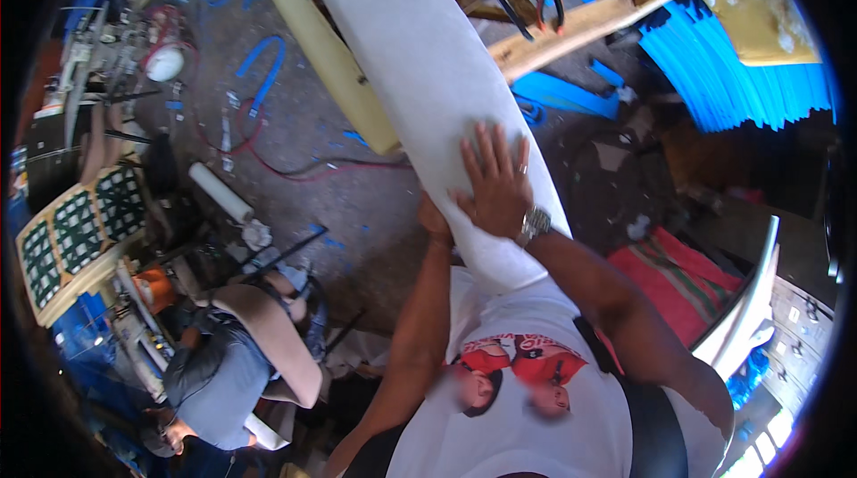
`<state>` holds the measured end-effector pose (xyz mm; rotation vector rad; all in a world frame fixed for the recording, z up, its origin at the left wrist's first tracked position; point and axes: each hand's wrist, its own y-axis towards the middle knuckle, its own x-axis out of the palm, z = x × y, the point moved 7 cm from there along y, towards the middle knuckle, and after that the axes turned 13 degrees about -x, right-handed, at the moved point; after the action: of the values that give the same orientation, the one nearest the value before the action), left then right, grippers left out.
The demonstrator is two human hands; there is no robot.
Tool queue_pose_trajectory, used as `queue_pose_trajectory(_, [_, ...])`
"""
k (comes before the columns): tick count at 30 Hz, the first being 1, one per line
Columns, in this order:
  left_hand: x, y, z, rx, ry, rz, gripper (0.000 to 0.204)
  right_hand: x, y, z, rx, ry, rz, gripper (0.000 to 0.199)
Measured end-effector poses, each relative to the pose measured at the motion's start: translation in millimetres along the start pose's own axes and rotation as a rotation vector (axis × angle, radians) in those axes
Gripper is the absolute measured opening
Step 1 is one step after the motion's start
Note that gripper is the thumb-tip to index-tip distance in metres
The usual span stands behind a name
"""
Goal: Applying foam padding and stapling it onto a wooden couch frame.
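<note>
A long, pale grey-white padded panel [428, 58] with a smooth fabric-like surface stretches from the far edge down to my shirt front. My right hand [495, 179], with a metal watch at the wrist, rests flat on top of it, fingers spread and nothing grasped. At the panel's left edge, my left hand [435, 217] is closed round the side, its fingertips mostly hidden. Beside the panel on its far left lies a yellowish foam strip [330, 49].
Pliers [548, 0] lie on a wooden frame [571, 32] at far right. Blue strips [732, 67] hang nearby. Hoses [312, 170] and scraps litter the floor. At lower left a co-worker [219, 380] bends beside a curved padded piece [272, 335] and a webbed wooden frame [80, 219].
</note>
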<state>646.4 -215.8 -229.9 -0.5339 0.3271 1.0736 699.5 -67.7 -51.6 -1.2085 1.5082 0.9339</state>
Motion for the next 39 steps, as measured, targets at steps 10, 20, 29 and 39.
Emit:
queue_pose_trajectory(10, [-91.7, -57.7, -77.5, -0.325, 0.339, -0.621, 0.067, -1.0, 140.7, 3.3, 0.154, 0.044, -0.031, 0.080])
queue_pose_trajectory(20, [-422.9, -50.9, -287.8, -0.759, 0.369, -0.249, 0.053, -25.5, 133.1, -17.7, 0.301, -0.071, 0.005, 0.075])
queue_pose_trajectory(29, [-403.5, 117.2, -128.1, -0.369, 0.379, -0.322, 0.051, -1.3, 130.8, -38.7, 0.700, -0.123, 0.051, 0.095])
queue_pose_trajectory(39, [-437.4, 263.2, -227.2, 0.309, 1.137, -0.627, 0.039, 18.2, 130.7, -20.8, 0.735, -0.257, 0.177, 0.084])
